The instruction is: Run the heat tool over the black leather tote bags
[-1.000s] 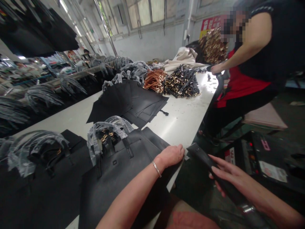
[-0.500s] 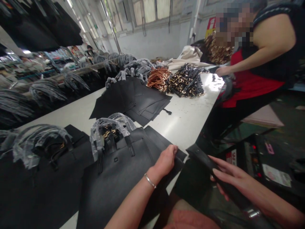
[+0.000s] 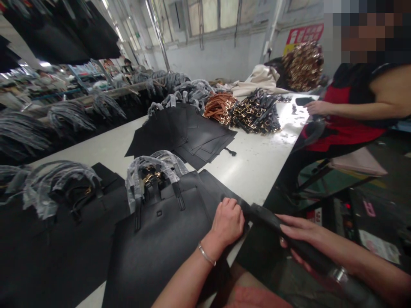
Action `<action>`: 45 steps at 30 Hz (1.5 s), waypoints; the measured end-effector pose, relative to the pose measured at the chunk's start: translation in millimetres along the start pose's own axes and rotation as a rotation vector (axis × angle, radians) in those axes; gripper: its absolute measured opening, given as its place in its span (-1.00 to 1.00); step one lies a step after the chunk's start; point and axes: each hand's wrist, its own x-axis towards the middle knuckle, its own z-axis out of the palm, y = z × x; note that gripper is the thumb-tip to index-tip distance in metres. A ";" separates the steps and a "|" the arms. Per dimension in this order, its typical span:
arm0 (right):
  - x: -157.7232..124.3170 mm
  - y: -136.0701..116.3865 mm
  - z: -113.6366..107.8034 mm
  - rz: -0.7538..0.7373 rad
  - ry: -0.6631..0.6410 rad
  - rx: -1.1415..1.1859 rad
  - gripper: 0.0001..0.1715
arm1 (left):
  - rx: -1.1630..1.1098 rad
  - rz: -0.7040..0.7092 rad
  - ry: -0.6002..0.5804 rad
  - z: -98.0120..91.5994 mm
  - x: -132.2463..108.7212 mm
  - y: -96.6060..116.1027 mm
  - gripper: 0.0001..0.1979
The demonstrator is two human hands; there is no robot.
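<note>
At far left, a black leather tote bag point(image 3: 61, 239) lies on the white worktop point(image 3: 257, 171), its handles wrapped in clear plastic. Beside it lies a second black leather tote bag point(image 3: 160, 244), its wrapped handles point(image 3: 150, 175) showing gold hardware beneath. Farther up the worktop are a stack of cut black leather panels point(image 3: 181, 137), a bundle of tan straps point(image 3: 220, 107) and a heap of black straps with gold buckles point(image 3: 257, 113). The person's left hand point(image 3: 227, 224), with a metal bangle point(image 3: 206, 254) at the wrist, rests on the second bag's corner, its fingers point(image 3: 226, 205) curled down, pinching the edge. Just right of that corner, the right hand point(image 3: 303, 233) closes its fingers point(image 3: 297, 229) around a long black strip point(image 3: 266, 218) with a metal collar point(image 3: 340, 273) near its lower end. Across the worktop, a co-worker's hand point(image 3: 316, 108) reaches in beside a small black piece point(image 3: 302, 101).
</note>
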 end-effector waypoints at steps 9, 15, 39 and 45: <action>20.1 -24.6 2.1 -0.223 0.184 -0.014 -0.32 | -0.069 -0.030 0.041 6.4 -0.7 -4.1 -0.87; 1.4 -17.5 -1.7 -0.021 0.050 -0.066 -0.25 | -0.118 -0.045 0.067 5.2 -0.3 -4.1 -0.90; 57.5 -32.1 21.8 -0.105 -0.114 -0.452 -0.21 | 0.221 -0.358 0.045 -49.4 -66.5 -92.2 -0.47; 85.7 -67.6 51.1 -0.127 -0.100 -0.435 -0.37 | 0.189 -0.425 0.106 -30.0 -80.0 -55.4 -0.44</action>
